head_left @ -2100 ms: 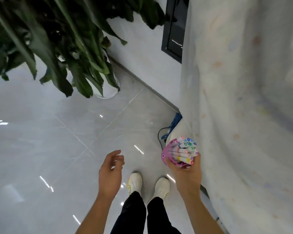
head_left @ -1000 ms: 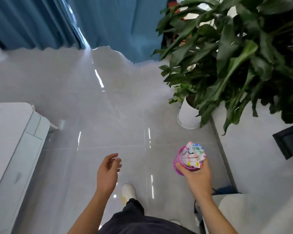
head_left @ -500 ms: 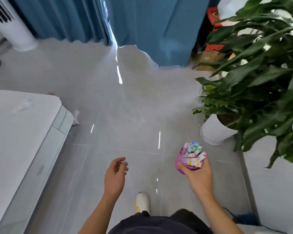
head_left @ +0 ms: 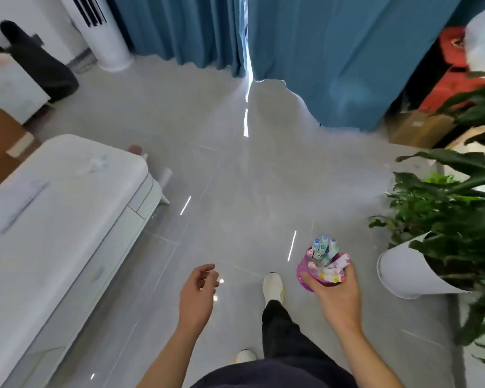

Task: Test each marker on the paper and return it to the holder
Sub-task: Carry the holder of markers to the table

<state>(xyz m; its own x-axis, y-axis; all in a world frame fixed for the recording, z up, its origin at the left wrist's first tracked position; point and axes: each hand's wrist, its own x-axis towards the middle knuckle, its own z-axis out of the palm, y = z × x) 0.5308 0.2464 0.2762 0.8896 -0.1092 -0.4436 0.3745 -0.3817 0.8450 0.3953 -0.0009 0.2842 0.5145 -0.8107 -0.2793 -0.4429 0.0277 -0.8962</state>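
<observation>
The left hand (head_left: 198, 296) is seen at about six o'clock in the view, held in the air above the grey tiled floor (head_left: 230, 197). Its fingers are loosely curled and nothing is held in it. The right hand (head_left: 335, 299) is found at about five o'clock, well apart from the left. Its fingers and thumb are wrapped from below round a pink holder (head_left: 304, 277), which is carried clear of the floor. A bundle of markers (head_left: 324, 252) with pastel caps is packed into the holder. Some caps are pointed toward twelve o'clock, while others are leaned toward three o'clock over the fingers. Between the two forearms a white shoe (head_left: 272, 285) and dark trousers (head_left: 280, 331) are seen on the floor. At three o'clock of the holder, a white pot (head_left: 403, 270) with a leafy green plant (head_left: 454, 208) is placed near by. A white cabinet (head_left: 59, 208) with a rounded corner is spread from eight to nine o'clock, with faint marks on its top. Blue curtains (head_left: 319, 51) are hung at twelve o'clock, parted by a narrow bright gap. A white tower unit (head_left: 109, 43) is stood at eleven o'clock. At two o'clock a cardboard box (head_left: 420, 130) is set under red crates (head_left: 454, 79).
</observation>
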